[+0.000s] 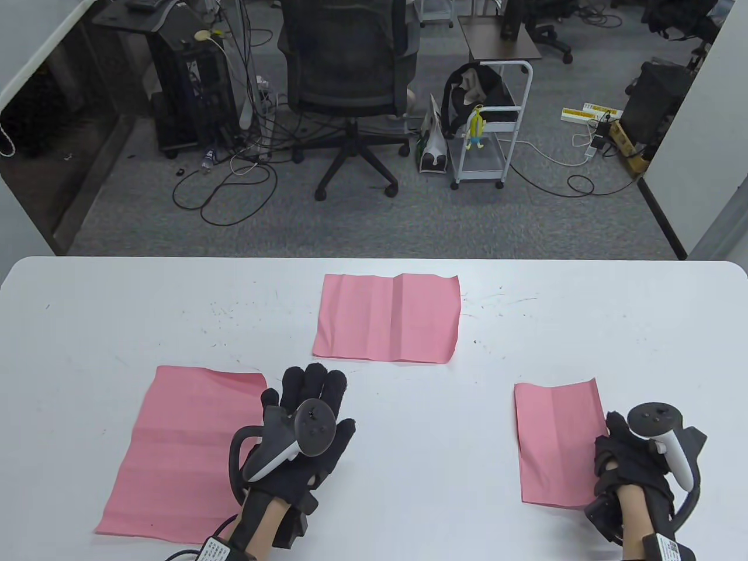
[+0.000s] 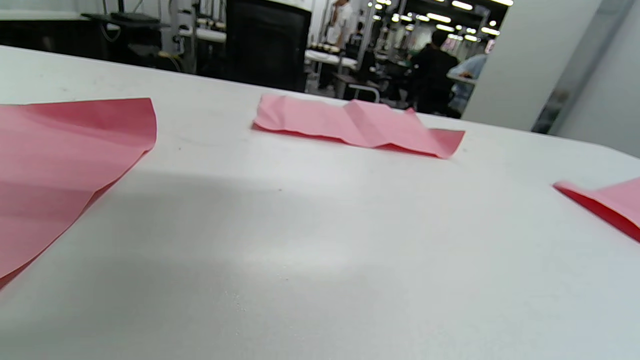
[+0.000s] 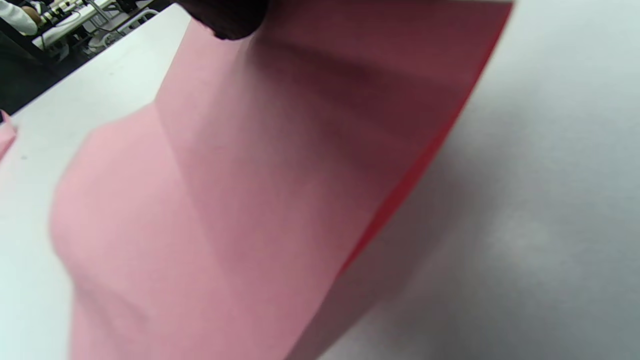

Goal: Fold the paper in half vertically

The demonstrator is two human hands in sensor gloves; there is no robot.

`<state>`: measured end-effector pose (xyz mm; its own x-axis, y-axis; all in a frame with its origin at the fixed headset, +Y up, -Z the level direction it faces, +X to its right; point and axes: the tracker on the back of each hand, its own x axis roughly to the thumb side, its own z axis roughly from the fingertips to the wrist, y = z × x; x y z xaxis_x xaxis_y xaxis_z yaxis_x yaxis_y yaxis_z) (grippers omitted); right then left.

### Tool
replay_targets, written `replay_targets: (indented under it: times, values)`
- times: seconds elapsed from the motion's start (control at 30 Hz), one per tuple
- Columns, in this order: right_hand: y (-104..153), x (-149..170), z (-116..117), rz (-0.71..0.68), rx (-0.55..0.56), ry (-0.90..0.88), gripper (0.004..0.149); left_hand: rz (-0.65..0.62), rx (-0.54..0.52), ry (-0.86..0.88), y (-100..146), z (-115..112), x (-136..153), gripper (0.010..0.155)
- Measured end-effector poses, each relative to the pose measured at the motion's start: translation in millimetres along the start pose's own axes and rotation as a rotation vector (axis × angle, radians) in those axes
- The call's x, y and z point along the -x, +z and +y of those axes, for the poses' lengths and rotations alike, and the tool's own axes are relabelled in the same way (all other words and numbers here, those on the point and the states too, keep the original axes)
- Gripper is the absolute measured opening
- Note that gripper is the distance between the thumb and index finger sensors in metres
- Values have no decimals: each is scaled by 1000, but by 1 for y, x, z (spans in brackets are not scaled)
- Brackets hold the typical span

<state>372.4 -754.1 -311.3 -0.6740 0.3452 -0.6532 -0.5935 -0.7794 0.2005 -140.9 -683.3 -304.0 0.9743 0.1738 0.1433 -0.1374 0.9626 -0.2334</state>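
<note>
Three pink paper sheets lie on the white table (image 1: 87, 304). Left hand (image 1: 304, 429) rests flat with fingers straight, its thumb side over the right edge of the large unfolded sheet (image 1: 181, 450). Right hand (image 1: 634, 461) sits on the right edge of the narrow folded sheet (image 1: 558, 441); whether it pinches it I cannot tell. Beyond both hands, between them, lies the creased sheet (image 1: 387, 318).

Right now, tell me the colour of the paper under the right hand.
Pink paper; table view shows it best.
</note>
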Motion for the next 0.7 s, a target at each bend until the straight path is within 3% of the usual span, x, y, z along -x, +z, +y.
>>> replay_targets:
  times: [0.23,0.33,0.53,0.7]
  values:
    - [3,0,-3,92,59,105,66,-2,4,4,0,0,0,78]
    - [14,-16,-14,40,90,68,68,-5,-1,7,0,1,0,78]
    - [52,-101,-29,-183,165,54,69,-2,8,2,-1,-1,0,78]
    - [71,-189,-6,-362,124,123,69,3,10,6,-2,0,1,78]
